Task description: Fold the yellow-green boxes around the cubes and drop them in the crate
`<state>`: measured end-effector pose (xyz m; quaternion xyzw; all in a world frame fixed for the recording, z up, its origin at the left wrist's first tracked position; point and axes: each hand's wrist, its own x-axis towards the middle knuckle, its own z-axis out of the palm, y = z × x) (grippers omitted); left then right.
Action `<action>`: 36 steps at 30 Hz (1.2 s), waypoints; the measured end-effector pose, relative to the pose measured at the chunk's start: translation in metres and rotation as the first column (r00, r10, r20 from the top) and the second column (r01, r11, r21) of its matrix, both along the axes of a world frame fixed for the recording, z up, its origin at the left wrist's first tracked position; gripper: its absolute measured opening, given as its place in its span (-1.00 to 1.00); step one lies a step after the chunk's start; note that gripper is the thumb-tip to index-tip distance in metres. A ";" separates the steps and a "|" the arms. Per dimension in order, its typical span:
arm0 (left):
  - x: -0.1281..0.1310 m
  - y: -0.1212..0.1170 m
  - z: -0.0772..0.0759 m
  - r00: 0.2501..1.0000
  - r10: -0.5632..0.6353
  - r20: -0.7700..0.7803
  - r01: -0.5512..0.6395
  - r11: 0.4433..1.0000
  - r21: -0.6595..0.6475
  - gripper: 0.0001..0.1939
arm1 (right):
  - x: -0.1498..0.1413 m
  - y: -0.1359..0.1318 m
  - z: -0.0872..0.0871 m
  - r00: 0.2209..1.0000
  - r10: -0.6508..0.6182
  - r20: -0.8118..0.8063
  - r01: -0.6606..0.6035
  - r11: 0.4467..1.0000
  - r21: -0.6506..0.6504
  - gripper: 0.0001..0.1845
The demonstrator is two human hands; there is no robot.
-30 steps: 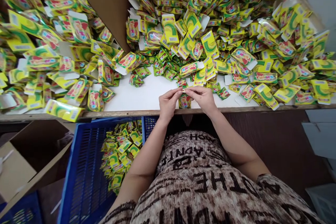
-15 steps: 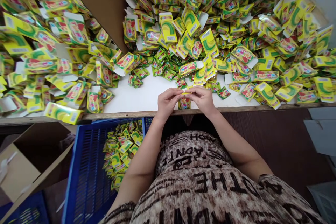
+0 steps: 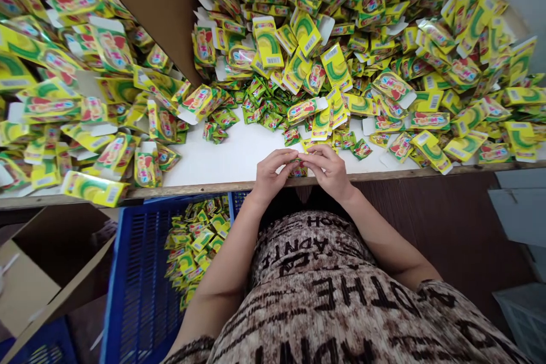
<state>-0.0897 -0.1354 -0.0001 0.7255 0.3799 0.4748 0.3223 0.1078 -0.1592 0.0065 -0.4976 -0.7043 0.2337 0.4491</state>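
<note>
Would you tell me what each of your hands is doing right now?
Left hand: fingers pinched on the small box.
Right hand: fingers pinched on the same box.

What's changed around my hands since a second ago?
The left hand and right hand have shifted slightly toward the table's edge, their fingers now covering more of the small packet between them. The blue basket and big pile look unchanged.

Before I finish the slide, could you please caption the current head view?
Left hand and right hand meet at a small printed box over the white tabletop, heaped cartons beyond.
</note>
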 end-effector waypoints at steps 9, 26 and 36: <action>0.012 0.003 0.008 0.999 -0.007 0.041 0.013 0.992 -0.127 -0.69 | 0.131 0.011 -0.016 0.750 -0.497 0.437 0.622 0.755 -0.208 -0.62; -0.194 -0.126 0.015 0.931 0.096 -0.353 -0.363 0.372 -0.854 -0.46 | 0.053 0.027 -0.032 0.911 -0.345 0.227 0.412 0.795 -0.445 -0.57; 0.066 0.026 0.001 0.953 -0.165 -0.254 0.044 0.905 -0.423 -0.67 | 0.058 0.012 -0.024 0.919 -0.141 0.368 0.264 0.914 -0.307 -0.75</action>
